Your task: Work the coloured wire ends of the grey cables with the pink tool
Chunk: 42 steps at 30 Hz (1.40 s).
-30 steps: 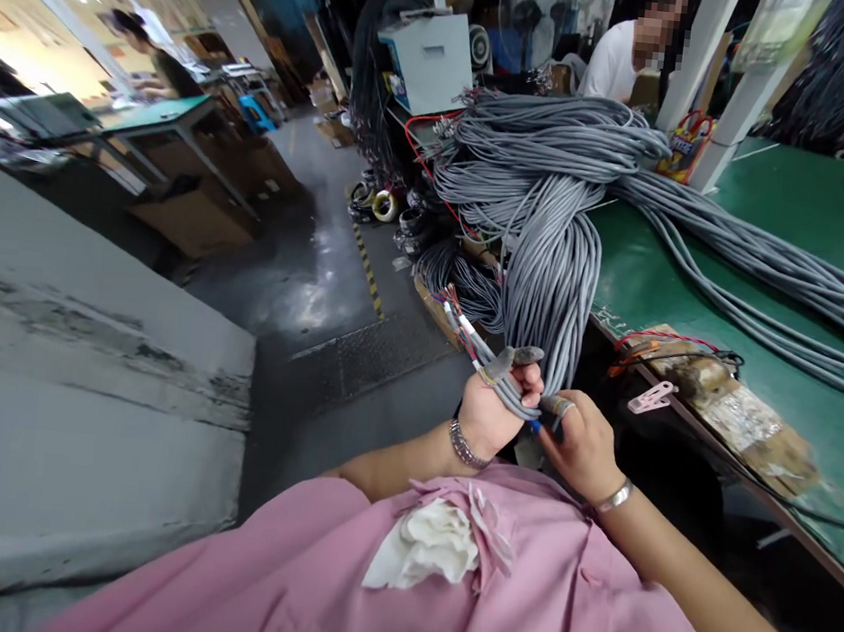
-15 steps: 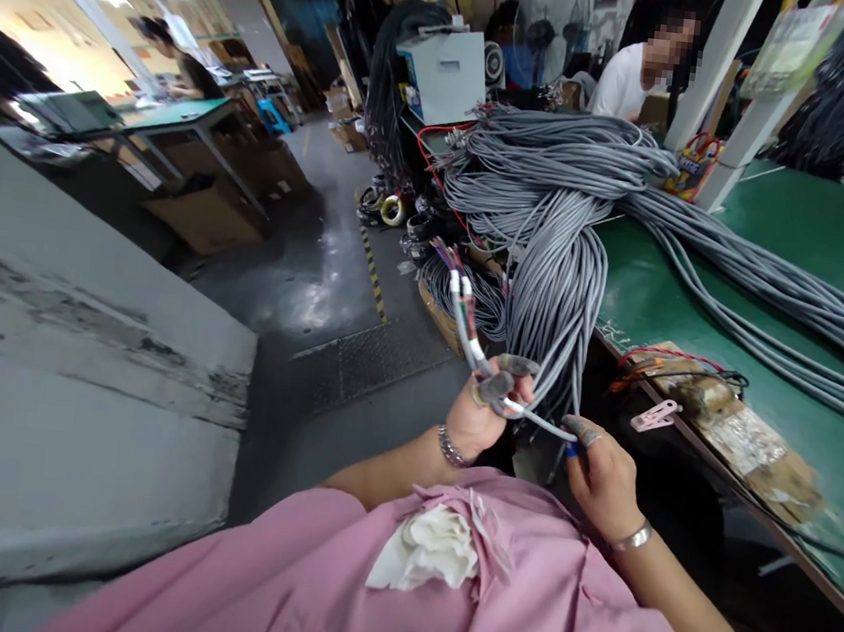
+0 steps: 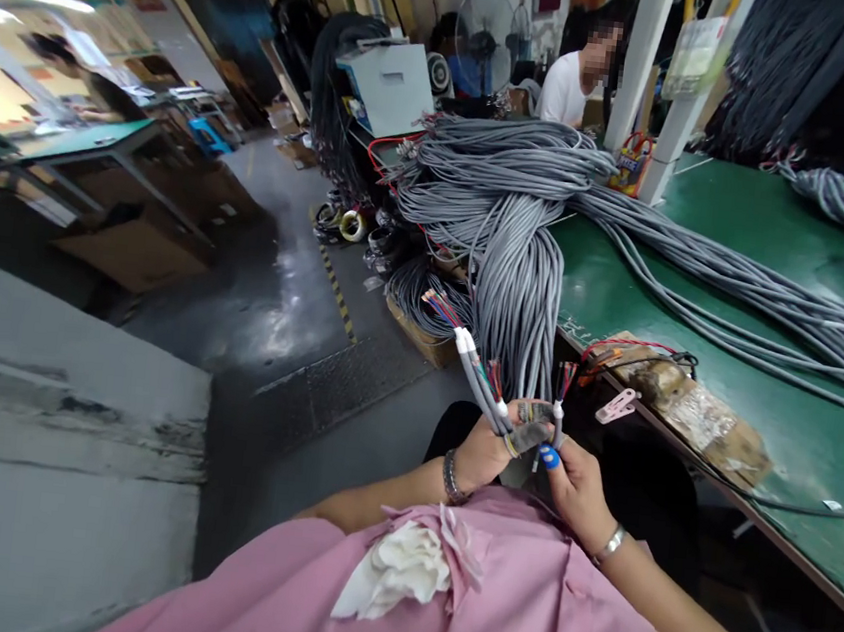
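Several grey cables [image 3: 481, 388] with white-banded ends and bare coloured wires stick up out of my left hand [image 3: 493, 448], which is closed around them. Grey tape wraps its thumb and finger. My right hand [image 3: 577, 481], with blue on the thumb, pinches another grey cable end [image 3: 559, 423] upright close beside the left fingers. Red and dark wires fan out at its top. Behind both hands a thick bundle of grey cables [image 3: 519, 296] hangs over the edge of the green table [image 3: 613, 286].
On the table's near edge lie a taped brown block [image 3: 708, 422] and a pink clip [image 3: 618, 406]. A person in white [image 3: 565, 88] is beyond the cables. A grey cabinet [image 3: 64, 419] stands at left, and a cardboard box [image 3: 438, 343] sits below the bundle.
The view has swung right. My right hand has come closer to my left, and its cable end now points upward, where before the cable stretched sideways between the hands.
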Tool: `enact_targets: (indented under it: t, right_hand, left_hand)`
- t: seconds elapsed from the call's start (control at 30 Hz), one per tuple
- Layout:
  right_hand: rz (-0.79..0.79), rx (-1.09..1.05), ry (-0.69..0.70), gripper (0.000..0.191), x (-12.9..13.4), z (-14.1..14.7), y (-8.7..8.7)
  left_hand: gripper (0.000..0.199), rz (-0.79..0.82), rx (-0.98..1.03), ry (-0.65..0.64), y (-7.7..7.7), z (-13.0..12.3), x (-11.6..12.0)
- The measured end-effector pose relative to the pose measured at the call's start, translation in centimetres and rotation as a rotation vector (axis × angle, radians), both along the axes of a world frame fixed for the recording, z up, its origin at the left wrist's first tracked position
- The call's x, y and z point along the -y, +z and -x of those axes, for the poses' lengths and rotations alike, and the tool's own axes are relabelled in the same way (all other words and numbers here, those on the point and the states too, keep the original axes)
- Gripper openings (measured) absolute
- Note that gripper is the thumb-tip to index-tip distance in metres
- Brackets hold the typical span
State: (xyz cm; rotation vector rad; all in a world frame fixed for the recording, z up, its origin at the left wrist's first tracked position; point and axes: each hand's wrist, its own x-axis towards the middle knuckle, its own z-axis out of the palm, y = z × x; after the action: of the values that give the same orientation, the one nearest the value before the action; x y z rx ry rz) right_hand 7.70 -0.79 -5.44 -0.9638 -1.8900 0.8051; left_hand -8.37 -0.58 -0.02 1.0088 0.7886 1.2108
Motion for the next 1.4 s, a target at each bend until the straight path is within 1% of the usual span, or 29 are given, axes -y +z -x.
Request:
enact_targets:
  t: [0.07,0.13,0.23,0.3,0.33,0.4,0.43,0.53,0.6,0.63,0.73,0.8,0.93,1.03,1.1,1.17,1.3,1.4]
  right_hand:
    - [-0.002,0.02,-0.005,0.023,0.0,0.3,0.0]
    - [-0.043,0.081,0.021,0.019,0.0,0.4,-0.1]
    - [-0.121,0.164,0.083,0.018,0.0,0.2,0.1]
    - [-0.125,0.157,0.147,0.018,0.1,-0.1,0.5]
    - [-0.1,0.135,0.18,0.017,0.2,-0.3,0.8]
    - [0.007,0.057,0.207,0.019,0.5,-1.0,1.5]
    - [0.086,-0.001,0.185,0.02,0.7,-1.3,1.9]
    - [0.354,-0.229,0.041,0.021,1.1,-2.2,3.2]
    - [0.487,-0.35,-0.021,0.021,1.1,-2.5,4.0]
    - [0.529,-0.387,-0.043,0.022,1.0,-2.5,4.3]
    - [0.595,-0.419,-0.079,0.025,0.6,-2.3,5.2]
    - [0.631,-0.409,-0.079,0.026,0.3,-2.1,5.7]
    - [0.707,-0.385,-0.074,0.028,-0.1,-1.3,6.3]
    - [0.712,-0.351,-0.094,0.028,-0.4,-1.0,6.1]
    - [0.697,-0.342,-0.121,0.029,-0.6,-1.0,5.8]
    - [0.676,-0.366,-0.134,0.03,-0.7,-1.2,5.5]
    - [0.649,-0.45,-0.125,0.031,-0.4,-1.3,5.1]
    - [0.636,-0.477,-0.149,0.031,-0.1,-1.1,5.0]
  left_hand:
    - [0.037,-0.022,-0.063,-0.016,0.2,-0.5,-0.1]
    - [0.034,-0.049,-0.143,0.012,0.3,-0.6,-0.3]
    - [0.032,-0.084,-0.3,0.077,0.2,-0.5,-0.3]
    - [0.031,-0.114,-0.389,0.091,0.1,-0.4,-0.1]
    - [0.03,-0.129,-0.422,0.085,0.2,-0.3,0.0]
    - [0.028,-0.139,-0.469,0.039,0.2,-0.1,0.2]
    - [0.028,-0.135,-0.483,0.006,0.2,0.1,0.2]
    - [0.029,-0.117,-0.508,-0.087,0.2,0.5,0.2]
    - [0.028,-0.11,-0.508,-0.149,0.0,0.5,0.1]
    - [0.027,-0.106,-0.501,-0.184,0.0,0.4,0.1]
    - [0.026,-0.093,-0.445,-0.275,0.1,0.1,-0.1]
    - [0.024,-0.09,-0.43,-0.289,0.4,0.1,-0.2]
    - [0.023,-0.076,-0.48,-0.317,0.9,0.2,-0.5]
    - [0.023,-0.049,-0.544,-0.349,1.0,0.3,-0.6]
    - [0.022,-0.022,-0.567,-0.331,1.0,0.3,-0.6]
    - [0.024,-0.011,-0.552,-0.272,1.2,0.2,-0.5]
    - [0.035,0.004,-0.43,-0.07,1.3,-0.2,-0.5]
    - [0.035,0.065,-0.308,0.061,1.1,-0.5,-0.6]
